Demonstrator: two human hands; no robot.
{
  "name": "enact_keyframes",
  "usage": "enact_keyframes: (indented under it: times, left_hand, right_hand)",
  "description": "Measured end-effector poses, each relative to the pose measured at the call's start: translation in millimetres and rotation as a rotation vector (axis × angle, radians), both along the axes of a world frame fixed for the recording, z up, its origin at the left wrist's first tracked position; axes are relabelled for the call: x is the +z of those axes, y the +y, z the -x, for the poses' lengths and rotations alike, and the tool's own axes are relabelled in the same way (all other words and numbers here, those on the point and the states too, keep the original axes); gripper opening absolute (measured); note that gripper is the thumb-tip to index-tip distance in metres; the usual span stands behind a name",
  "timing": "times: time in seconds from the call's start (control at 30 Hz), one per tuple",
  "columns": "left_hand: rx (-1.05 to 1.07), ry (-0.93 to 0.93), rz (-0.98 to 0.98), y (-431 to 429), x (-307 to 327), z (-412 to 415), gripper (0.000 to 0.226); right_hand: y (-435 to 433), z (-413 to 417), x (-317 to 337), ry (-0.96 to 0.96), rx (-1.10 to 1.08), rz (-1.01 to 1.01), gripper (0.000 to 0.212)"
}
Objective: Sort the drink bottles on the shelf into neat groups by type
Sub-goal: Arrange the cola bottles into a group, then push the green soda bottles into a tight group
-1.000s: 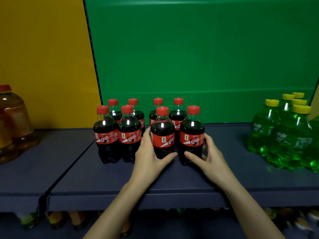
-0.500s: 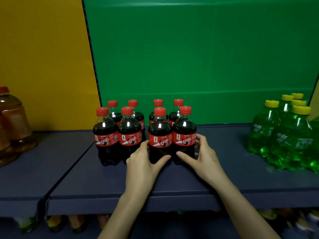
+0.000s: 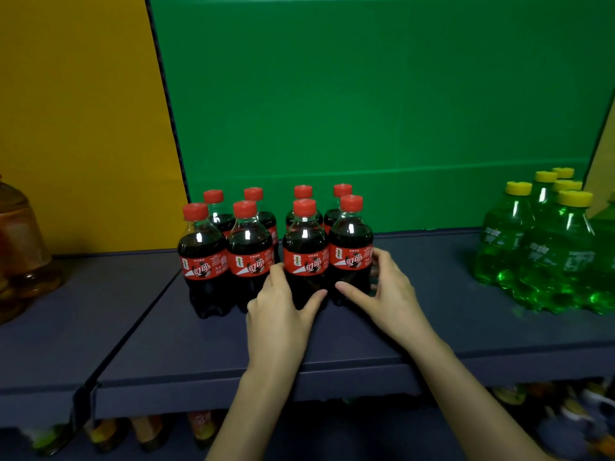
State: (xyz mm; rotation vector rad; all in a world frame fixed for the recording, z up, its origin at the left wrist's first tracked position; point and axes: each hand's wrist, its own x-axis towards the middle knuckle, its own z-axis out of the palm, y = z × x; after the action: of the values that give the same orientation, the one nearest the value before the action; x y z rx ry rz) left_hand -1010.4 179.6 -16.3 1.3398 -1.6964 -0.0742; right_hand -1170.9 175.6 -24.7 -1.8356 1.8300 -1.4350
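Head view: left hand [image 3: 279, 307] and right hand [image 3: 389, 291] cup the two right-side front colas. The left hand's fingers curl round the left flank of the third front bottle [image 3: 304, 251], thumb across its base. The right hand's fingers wrap the right flank of the fourth front bottle [image 3: 351, 247], thumb at its foot.

Since a second ago both bottles have slid left along the shelf [image 3: 366, 347]. They now touch each other, and the gap to the left front pair [image 3: 249, 257] is down to a narrow slit. The back row [image 3: 303, 194] of four colas has not moved.

All eight red-capped colas stand upright mid-shelf. The green bottles [image 3: 559, 254] with yellow caps cluster well apart at the right, and an amber jug [image 3: 20, 247] stands far left.

Judgement: the cola block is nearly squared, and one more small push left should close the slit. With the greens already grouped, sorting looks almost done. Items below the shelf are too blurred to tell.
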Motion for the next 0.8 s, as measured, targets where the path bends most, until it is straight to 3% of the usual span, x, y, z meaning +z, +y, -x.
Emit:
enact_keyframes:
  times: [0.2,0.3,0.4,0.47,0.63,0.73,0.8]
  left_hand:
    - [-0.008,-0.019,0.030,10.7,-1.8,-4.9,0.054]
    - [0.005,-0.053,0.154,23.5,-3.1,-6.4,0.036]
    - [-0.151,-0.023,0.296,33.6,2.9,7.6,0.009]
    - [-0.251,-0.005,0.324,35.0,7.6,26.3,0.009]
    - [-0.462,0.056,0.248,32.2,12.5,94.4,0.011]
    - [-0.566,0.057,0.135,23.1,9.6,141.3,0.005]
    - [-0.603,0.034,0.037,14.2,7.9,170.7,0.013]
  right_hand:
    - [13.4,0.5,3.6,-0.067,0.003,-0.005,0.066]
    - [31.0,10.4,3.0,-0.072,-0.046,0.059,0.045]
    - [50.6,34.0,6.1,-0.057,-0.105,0.146,0.020]
    - [62.6,55.8,10.5,-0.050,-0.153,0.187,0.013]
    - [91.4,117.5,18.9,-0.052,-0.282,0.326,0.014]
    - [100.1,157.7,19.0,-0.050,-0.324,0.381,0.018]
    - [101.1,179.1,17.2,-0.046,-0.326,0.385,0.020]
